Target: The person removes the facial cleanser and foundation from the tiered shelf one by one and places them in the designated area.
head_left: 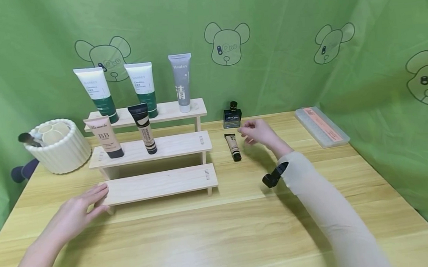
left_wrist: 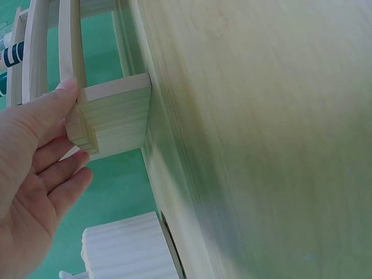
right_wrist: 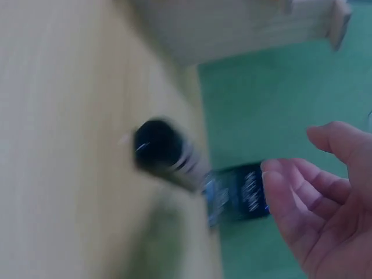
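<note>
Tube (head_left: 233, 147), lying right of the shelf (head_left: 157, 186): probably light, its body soft and smooth, its cap (head_left: 237, 157) stiffer; a gentle pinch across the sides just behind the cap seems best. The right hand (head_left: 260, 133), also right of the shelf, is partly open, thumb apart from fingers, holding nothing; the left hand (head_left: 78, 209) pinches the shelf's left end.

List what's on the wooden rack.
Top tier: two white-green tubes, grey tube. Middle tier: pink tube, black-beige tube, both hiding parts of the top tier. Bottom tier: no items visible; left hand at its left end.
</note>
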Demonstrator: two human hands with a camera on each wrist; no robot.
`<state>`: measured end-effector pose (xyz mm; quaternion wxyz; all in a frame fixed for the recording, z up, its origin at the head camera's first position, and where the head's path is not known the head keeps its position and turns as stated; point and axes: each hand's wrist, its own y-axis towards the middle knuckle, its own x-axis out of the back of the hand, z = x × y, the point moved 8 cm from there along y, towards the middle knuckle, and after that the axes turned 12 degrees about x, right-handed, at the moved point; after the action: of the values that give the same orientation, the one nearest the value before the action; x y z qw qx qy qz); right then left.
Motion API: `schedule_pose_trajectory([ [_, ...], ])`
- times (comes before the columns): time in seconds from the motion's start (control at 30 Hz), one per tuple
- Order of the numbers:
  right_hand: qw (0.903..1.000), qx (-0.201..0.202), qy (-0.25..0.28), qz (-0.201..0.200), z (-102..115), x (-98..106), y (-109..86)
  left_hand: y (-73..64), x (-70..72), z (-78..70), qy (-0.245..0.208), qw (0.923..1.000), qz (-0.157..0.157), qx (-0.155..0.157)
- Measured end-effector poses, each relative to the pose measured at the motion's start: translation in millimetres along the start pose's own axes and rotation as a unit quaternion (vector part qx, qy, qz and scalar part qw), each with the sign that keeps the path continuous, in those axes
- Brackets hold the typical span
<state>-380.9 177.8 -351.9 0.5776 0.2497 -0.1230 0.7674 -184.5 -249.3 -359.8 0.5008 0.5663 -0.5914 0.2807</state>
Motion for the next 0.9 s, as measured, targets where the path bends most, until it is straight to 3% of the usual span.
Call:
schedule_pose_trajectory([
  [0.17,0.9971,0.069,0.028,-0.012,40.4,-0.2,-1.0,0.2,0.5,-0.6,-0.002,1.0,-0.002,-0.002],
  [0.33,0.9928,0.113,0.038,-0.012,77.0,-11.8,-3.7,0.5,0.6,-0.5,-0.002,1.0,-0.002,0.002],
  [0.6,0.9862,0.159,0.041,0.025,120.8,-51.8,-4.3,0.7,0.3,-0.3,-0.002,1.0,-0.001,0.005],
  [0.9,0.9763,0.199,0.056,0.065,145.0,-102.6,2.3,0.4,0.9,-2.0,-0.002,0.9999,-0.011,-0.002],
])
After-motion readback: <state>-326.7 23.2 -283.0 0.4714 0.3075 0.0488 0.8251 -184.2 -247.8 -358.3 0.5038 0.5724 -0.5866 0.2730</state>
